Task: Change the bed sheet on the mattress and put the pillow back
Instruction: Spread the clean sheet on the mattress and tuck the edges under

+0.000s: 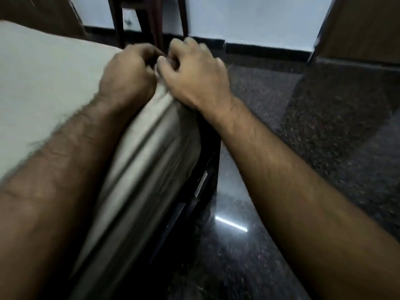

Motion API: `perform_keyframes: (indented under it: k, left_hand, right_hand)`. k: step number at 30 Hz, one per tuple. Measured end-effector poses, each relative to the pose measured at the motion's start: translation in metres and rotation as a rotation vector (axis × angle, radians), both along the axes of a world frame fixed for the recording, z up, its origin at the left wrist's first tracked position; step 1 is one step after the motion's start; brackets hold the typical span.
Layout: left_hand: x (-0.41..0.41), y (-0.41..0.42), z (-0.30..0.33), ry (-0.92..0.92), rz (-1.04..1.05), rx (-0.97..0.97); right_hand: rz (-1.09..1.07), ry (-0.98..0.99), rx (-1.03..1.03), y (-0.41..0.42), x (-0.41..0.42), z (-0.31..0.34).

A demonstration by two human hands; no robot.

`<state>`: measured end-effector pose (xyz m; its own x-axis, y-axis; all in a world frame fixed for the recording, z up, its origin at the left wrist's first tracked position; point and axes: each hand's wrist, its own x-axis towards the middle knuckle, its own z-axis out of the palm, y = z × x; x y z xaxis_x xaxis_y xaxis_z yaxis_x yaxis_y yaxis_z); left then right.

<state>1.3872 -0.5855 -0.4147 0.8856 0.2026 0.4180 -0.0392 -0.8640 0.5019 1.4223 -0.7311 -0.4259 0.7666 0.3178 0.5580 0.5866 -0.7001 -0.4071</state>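
Note:
A pale beige bed sheet [47, 87] covers the mattress, whose side [138, 169] runs down the middle of the view. Both hands meet at the far corner of the mattress. My left hand [127, 74] has its fingers curled into the sheet at the corner. My right hand [194, 72] pinches the same bunch of sheet just beside it, thumb and fingers closed on the fabric. The corner itself is hidden under the hands. No pillow is in view. The frame is blurred.
A dark bed frame [194, 191] sits under the mattress. Glossy dark stone floor [270, 191] spreads to the right. A dark wooden chair or table leg [118, 22] stands against the white wall beyond the corner. A wooden door or cabinet [363, 29] is at the upper right.

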Motion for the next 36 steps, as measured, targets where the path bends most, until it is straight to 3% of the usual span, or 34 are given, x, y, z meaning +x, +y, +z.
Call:
perform_keyframes:
  k: [2, 4, 6, 8, 11, 15, 20, 24, 36]
  left_hand:
    - [-0.006, 0.002, -0.005, -0.18, 0.074, -0.089]
    - [-0.017, 0.005, -0.008, -0.403, 0.285, -0.074]
    - [-0.021, 0.004, -0.014, -0.474, 0.454, -0.058]
    - [-0.016, 0.001, -0.015, -0.368, 0.547, -0.07]
    - [-0.011, -0.007, -0.012, -0.002, 0.648, -0.03]
    - [-0.005, -0.01, -0.001, 0.348, 0.57, 0.091]
    - [0.004, 0.001, 0.015, 0.679, 0.505, 0.002]
    - [0.009, 0.006, 0.018, 0.782, 0.453, -0.079]
    - [0.008, 0.004, 0.026, 0.857, 0.498, -0.176]
  right_hand:
    - [0.033, 0.208, -0.078, 0.008, 0.015, 0.011]
    - [0.102, 0.374, -0.142, 0.018, 0.027, 0.02]
    - [0.224, 0.459, -0.22, 0.02, 0.033, 0.024]
    - [0.284, 0.483, -0.287, 0.019, 0.036, 0.029]
    - [0.282, 0.525, -0.394, 0.017, 0.036, 0.031]
    - [0.269, 0.586, -0.461, 0.02, 0.035, 0.038]
    - [0.324, 0.59, -0.517, 0.021, 0.043, 0.043]
    - [0.301, 0.591, -0.49, 0.021, 0.045, 0.044]
    - [0.274, 0.67, -0.534, 0.027, 0.043, 0.06]
